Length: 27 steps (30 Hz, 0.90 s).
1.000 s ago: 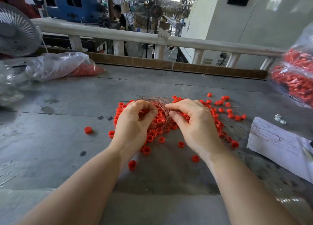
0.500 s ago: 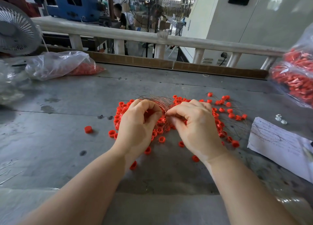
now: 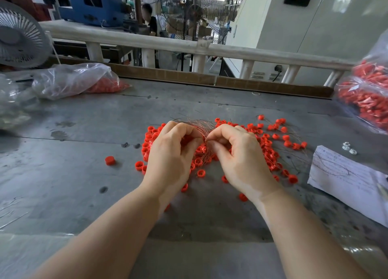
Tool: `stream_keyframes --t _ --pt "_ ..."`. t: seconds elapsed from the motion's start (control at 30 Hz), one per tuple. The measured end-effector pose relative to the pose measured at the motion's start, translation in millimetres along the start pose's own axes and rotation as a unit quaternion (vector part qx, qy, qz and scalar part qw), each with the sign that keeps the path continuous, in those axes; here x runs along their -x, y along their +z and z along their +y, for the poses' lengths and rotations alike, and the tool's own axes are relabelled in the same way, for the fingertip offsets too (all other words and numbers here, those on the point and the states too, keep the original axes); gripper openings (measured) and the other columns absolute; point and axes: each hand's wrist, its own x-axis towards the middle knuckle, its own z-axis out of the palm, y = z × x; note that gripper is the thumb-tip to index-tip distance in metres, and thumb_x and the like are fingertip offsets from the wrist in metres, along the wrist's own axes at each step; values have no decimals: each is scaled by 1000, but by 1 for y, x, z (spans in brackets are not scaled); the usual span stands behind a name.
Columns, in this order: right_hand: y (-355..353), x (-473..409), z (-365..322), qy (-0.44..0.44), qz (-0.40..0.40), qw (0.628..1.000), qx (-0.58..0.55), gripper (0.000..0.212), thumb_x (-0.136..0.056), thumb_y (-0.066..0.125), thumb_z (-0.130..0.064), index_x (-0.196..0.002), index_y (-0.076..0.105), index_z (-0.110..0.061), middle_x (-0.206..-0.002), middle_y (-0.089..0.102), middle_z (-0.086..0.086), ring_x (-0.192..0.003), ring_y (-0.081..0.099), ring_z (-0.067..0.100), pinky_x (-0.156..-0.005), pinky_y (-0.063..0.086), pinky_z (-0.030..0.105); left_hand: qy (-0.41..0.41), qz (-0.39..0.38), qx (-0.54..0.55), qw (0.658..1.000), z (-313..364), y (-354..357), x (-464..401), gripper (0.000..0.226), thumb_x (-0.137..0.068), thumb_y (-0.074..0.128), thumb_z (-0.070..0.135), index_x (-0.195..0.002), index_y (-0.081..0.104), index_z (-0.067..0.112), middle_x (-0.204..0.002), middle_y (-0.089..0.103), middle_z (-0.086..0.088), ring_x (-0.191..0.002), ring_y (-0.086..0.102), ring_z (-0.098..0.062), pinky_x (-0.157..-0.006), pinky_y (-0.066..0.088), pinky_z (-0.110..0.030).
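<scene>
Several small red plastic caps (image 3: 270,146) lie scattered on the grey metal table (image 3: 84,173), mixed with a bundle of thin copper-coloured wires (image 3: 201,125). My left hand (image 3: 170,153) hovers over the pile with curled fingers and seems to hold a red cap, mostly hidden under the fingers. My right hand (image 3: 239,153) is beside it, its thumb and forefinger pinching a thin wire at the bundle. The two hands' fingertips almost meet. A single cap (image 3: 109,160) sits apart on the left.
A clear bag with red caps (image 3: 75,81) lies at the back left beside a white fan (image 3: 19,39). Another bag of red parts (image 3: 369,98) stands at the right edge. A sheet of paper (image 3: 346,178) and small metal nuts (image 3: 348,147) lie on the right.
Both hands have shifted slightly away from me over the pile and their fingertips have come closer together at the wire bundle.
</scene>
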Motion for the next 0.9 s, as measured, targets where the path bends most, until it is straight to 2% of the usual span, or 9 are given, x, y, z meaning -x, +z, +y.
stream_keyframes --t 0.1,0.23,0.37,0.5,0.63,0.73,0.9 --pt "-2 0 0 13 7 1000 -11 9 -84 64 -6 -81 66 -15 -66 47 -23 -76 50 14 -81 43 47 -96 -30 144 984 0 -1 -2 20 -88 61 6 -80 62 24 -79 63 11 -71 61 4 -71 45 -8" --pt "-5 0 -1 34 16 998 -49 13 -87 61 -8 -80 62 -18 -66 50 -18 -75 51 13 -82 43 48 -174 -63 325 927 0 -3 -3 27 -92 50 -5 -97 66 16 -85 67 -1 -76 68 -7 -71 52 -15" --pt "-5 -1 0 36 12 997 -69 14 -90 58 -9 -82 59 -21 -65 50 -15 -70 50 13 -79 44 48 -231 -60 427 872 0 -6 -5 20 -88 54 -5 -95 66 9 -79 67 -4 -72 69 -10 -65 53 -16" --pt "-3 -1 3 30 19 997 -75 12 -91 57 -10 -83 59 -18 -64 50 -15 -66 47 9 -71 42 34 -266 -69 493 825 1 -7 -7 18 -80 57 -4 -93 67 6 -78 71 -4 -71 69 -9 -64 54 -16" --pt "-3 -1 5 32 23 996 -76 11 -90 58 -10 -83 60 -18 -65 50 -17 -66 46 3 -68 37 24 -272 -78 527 801 1 -8 -8 26 -65 60 3 -90 68 7 -76 72 -3 -71 69 -10 -65 55 -16" --pt "-3 0 4 34 21 996 -80 11 -90 58 -10 -83 60 -18 -65 50 -16 -66 47 3 -68 37 22 -276 -80 535 795 0 -8 -8 24 -65 60 4 -88 69 7 -75 72 -3 -69 69 -9 -63 55 -16" --pt "-3 0 2 39 14 995 -91 12 -91 58 -8 -83 59 -17 -67 51 -16 -67 48 3 -68 37 20 -280 -87 515 806 0 -6 -7 16 -67 63 14 -82 67 9 -67 67 1 -61 65 -6 -60 55 -17"
